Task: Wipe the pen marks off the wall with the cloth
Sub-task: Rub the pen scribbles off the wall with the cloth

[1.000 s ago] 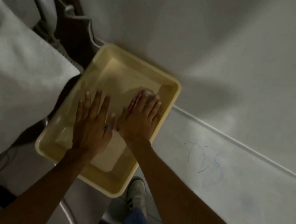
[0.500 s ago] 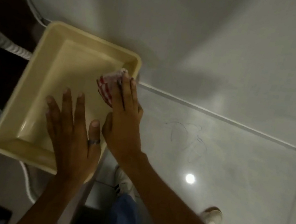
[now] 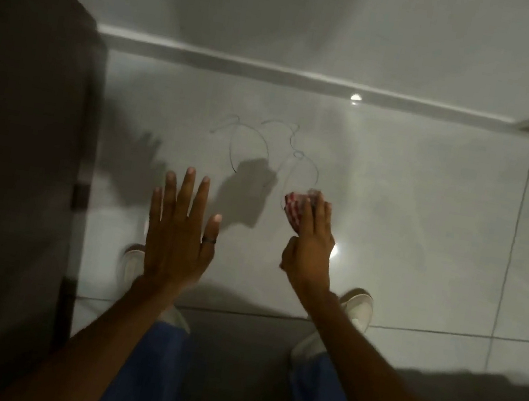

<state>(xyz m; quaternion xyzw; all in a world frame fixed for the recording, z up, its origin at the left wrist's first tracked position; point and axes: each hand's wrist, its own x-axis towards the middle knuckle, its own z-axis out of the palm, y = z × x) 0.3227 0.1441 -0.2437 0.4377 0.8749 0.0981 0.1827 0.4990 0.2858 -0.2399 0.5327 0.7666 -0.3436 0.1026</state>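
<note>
A pale, glossy tiled wall [image 3: 396, 193] fills most of the view, seen from a head camera looking forward and down. A raised trim strip [image 3: 276, 72] runs across it near the top, and a dark panel [image 3: 13, 160] covers the left edge. Thin looping pen marks [image 3: 265, 145] sit on the tile at centre, under the strip.

The person's two bare arms reach up from the bottom. Blue trouser legs [image 3: 152, 373] and pale shoes [image 3: 357, 307] show below them.

The left hand [image 3: 177, 238] is empty, fingers spread wide and straight, with a dark ring [image 3: 209, 240] on one. Whether the palm touches the tile cannot be told.

The right hand [image 3: 309, 245] has its fingers closed over a small bunched red-and-white checked cloth [image 3: 295, 207]. The cloth sits at the lower right end of the marks, at or just off the tile.

Likely risks from here, as judgements:
- The wad is small and only partly covered by the fingers, so a firm stroke could drag it out of the grip.
- Bare fingertips could then rub the ink and smear it.
- The marks spread up and to the left, so a short pass would leave loops behind.
- The lines are faint and bright reflections [image 3: 355, 97] dot the tile, so leftover ink could be missed.
- The tile looks slick, so a bracing left hand could slide.
</note>
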